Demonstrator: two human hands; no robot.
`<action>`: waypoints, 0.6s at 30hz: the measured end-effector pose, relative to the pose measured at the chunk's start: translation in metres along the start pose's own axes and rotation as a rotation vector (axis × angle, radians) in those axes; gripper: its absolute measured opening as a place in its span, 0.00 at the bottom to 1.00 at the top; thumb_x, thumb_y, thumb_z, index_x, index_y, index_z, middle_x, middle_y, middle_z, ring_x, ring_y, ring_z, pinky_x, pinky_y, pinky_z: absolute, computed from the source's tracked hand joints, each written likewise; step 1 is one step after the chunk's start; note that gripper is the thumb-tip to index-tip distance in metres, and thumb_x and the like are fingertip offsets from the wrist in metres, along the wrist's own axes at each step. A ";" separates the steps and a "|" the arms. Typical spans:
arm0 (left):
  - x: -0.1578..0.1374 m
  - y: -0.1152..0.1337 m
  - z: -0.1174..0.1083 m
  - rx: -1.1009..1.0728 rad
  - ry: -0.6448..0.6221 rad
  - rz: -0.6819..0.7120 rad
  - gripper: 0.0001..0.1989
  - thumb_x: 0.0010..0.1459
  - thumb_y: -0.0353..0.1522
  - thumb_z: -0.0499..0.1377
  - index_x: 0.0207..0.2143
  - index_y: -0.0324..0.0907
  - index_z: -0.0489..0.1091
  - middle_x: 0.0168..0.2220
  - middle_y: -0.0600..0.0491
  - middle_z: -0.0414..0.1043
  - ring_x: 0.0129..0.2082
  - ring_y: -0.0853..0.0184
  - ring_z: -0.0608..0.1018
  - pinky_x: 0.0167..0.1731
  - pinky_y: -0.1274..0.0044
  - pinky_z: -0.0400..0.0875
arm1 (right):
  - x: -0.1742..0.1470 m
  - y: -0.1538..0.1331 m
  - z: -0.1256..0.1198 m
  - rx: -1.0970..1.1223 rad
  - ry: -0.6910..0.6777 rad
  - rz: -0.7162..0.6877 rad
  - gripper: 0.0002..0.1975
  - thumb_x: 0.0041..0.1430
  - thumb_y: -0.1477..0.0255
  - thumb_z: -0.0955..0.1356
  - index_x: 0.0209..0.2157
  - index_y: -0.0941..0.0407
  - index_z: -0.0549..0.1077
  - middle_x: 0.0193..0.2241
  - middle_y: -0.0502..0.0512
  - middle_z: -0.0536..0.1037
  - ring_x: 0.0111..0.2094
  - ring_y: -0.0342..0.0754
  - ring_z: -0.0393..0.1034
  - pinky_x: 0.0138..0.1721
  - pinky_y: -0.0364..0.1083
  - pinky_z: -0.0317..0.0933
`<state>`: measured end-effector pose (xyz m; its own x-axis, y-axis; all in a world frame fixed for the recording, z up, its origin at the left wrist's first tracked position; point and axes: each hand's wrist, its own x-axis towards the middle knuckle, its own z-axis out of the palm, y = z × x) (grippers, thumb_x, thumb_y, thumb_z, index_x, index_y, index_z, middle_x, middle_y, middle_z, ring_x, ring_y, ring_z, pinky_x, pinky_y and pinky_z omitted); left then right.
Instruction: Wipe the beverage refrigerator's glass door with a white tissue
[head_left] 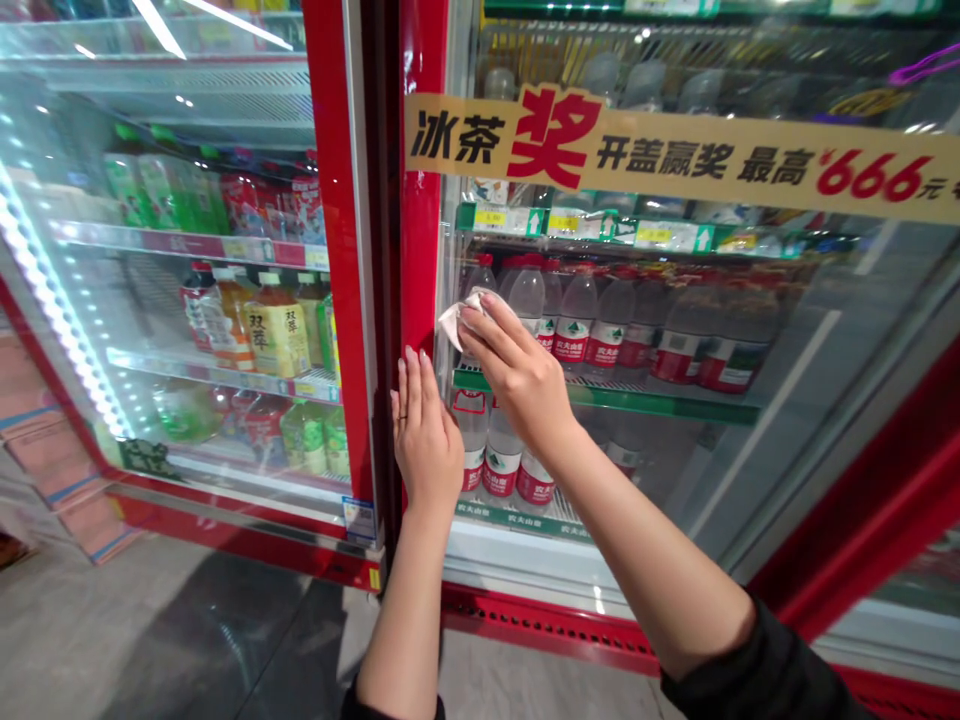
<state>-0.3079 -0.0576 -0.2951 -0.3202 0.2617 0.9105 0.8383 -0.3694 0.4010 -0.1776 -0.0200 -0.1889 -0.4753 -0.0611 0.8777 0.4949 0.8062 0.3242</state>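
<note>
Shop cooler aisle: right hand (517, 375) pinches a crumpled white cloth (466, 312) flat on the red-framed glass fridge door (750, 470); left hand (426, 435) spread, bracing the frame. I'd wipe with overlapping strokes, steady pressure.

Behind the right-hand glass door, a green-edged wire shelf (645, 398) carries a row of clear water bottles (574, 315) with red-and-white labels, standing upright side by side. The bottom shelf (525, 520) below it holds more of the same bottles (501, 462). In the left cooler, a shelf (225, 375) bears yellow-labelled tea bottles (276, 328).
</note>
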 end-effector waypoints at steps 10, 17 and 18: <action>-0.006 -0.022 -0.006 0.041 -0.031 0.111 0.46 0.67 0.18 0.47 0.81 0.55 0.38 0.79 0.52 0.48 0.79 0.63 0.51 0.79 0.62 0.48 | 0.007 -0.005 0.006 0.061 -0.133 -0.018 0.22 0.79 0.75 0.59 0.65 0.53 0.76 0.68 0.53 0.75 0.76 0.49 0.58 0.76 0.51 0.61; -0.008 -0.039 -0.020 0.053 -0.062 0.160 0.41 0.71 0.21 0.46 0.81 0.55 0.40 0.79 0.53 0.50 0.79 0.61 0.53 0.79 0.62 0.48 | 0.006 -0.011 0.010 0.042 -0.026 0.080 0.23 0.79 0.75 0.60 0.66 0.49 0.75 0.68 0.51 0.76 0.76 0.48 0.57 0.77 0.52 0.61; -0.009 -0.042 -0.020 0.049 -0.055 0.155 0.41 0.70 0.21 0.45 0.80 0.54 0.41 0.79 0.53 0.50 0.79 0.61 0.53 0.79 0.62 0.48 | 0.006 -0.015 0.013 0.059 -0.048 0.074 0.23 0.79 0.75 0.59 0.67 0.49 0.75 0.69 0.51 0.75 0.76 0.47 0.57 0.77 0.51 0.61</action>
<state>-0.3496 -0.0625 -0.3183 -0.1618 0.2541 0.9536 0.8966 -0.3658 0.2496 -0.1972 -0.0246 -0.1930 -0.4742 0.0271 0.8800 0.4870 0.8408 0.2365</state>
